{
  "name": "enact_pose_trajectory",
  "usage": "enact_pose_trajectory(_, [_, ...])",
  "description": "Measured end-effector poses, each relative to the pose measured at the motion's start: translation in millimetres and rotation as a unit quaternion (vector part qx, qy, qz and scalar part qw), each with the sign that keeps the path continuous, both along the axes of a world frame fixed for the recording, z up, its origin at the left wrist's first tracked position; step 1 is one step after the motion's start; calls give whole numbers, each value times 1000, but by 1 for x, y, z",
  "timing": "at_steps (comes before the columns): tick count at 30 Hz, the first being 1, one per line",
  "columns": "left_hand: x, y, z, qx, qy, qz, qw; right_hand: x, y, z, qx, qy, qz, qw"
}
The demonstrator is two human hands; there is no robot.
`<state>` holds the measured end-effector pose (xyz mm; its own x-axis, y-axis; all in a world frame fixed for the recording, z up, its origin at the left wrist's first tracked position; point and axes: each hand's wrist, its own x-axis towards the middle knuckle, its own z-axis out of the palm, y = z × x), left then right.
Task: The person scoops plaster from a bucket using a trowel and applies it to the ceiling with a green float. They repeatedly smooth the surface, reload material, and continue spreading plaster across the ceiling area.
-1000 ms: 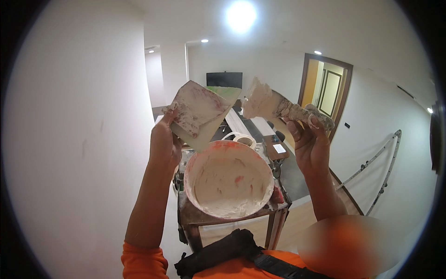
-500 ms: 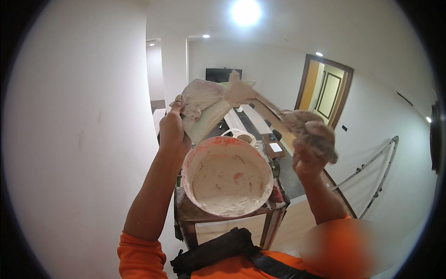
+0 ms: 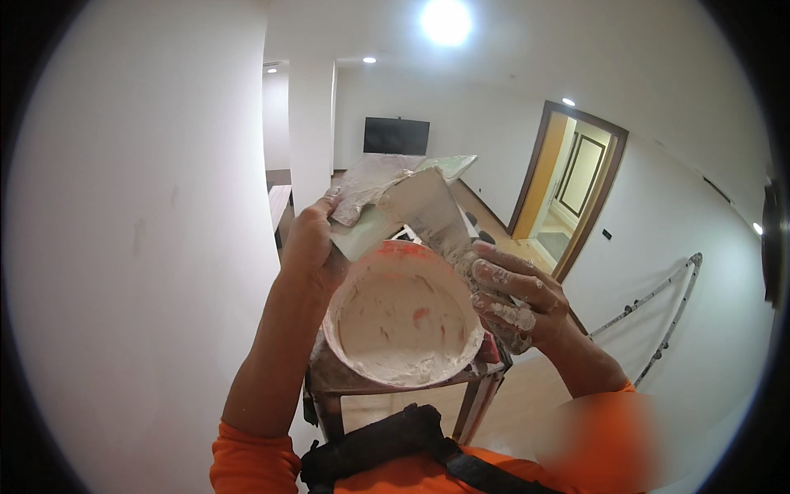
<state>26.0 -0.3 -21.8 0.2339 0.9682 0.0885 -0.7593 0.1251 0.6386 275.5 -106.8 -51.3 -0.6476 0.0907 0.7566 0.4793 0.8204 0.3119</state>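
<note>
My left hand (image 3: 311, 239) grips the near left edge of a thin, pale greenish board (image 3: 362, 230) smeared with whitish putty. In my right hand (image 3: 531, 296), caked with putty over the fingers, is a putty knife (image 3: 428, 202); its handle is mostly hidden behind the fingers. The wide metal blade lies over the board, tilted up to the left, and seems to touch it. Right below both tools stands a round bucket (image 3: 331, 329) of whitish putty, its inner rim stained red. Putty clings to the lower part of the blade near the handle.
The bucket rests on a worn wooden stand (image 3: 329, 377). A white wall (image 3: 140, 247) rises close on my left. To the right, a folded ladder-like metal frame (image 3: 658, 313) leans on the wall. Farther off are a doorway (image 3: 527, 169) and a wall screen (image 3: 397, 136).
My right hand has come down and left, bringing the putty knife from beyond the board's right end to across the board. My left hand has shifted slightly down and right with the board.
</note>
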Motion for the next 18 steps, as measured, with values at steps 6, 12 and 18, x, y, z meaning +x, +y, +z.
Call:
enact_pose_trajectory(6, [-48,66,-20,54,15,88,995,13,-11,-10,-108,-80,-52,990])
enact_pose_trajectory(12, [-52,57,-31,129,69,145,979,5,-20,12,-333,-36,-48,941])
enact_pose_trajectory(18, [-41,46,-42,70,-6,53,996,-11,-19,8,-430,-151,-149,877])
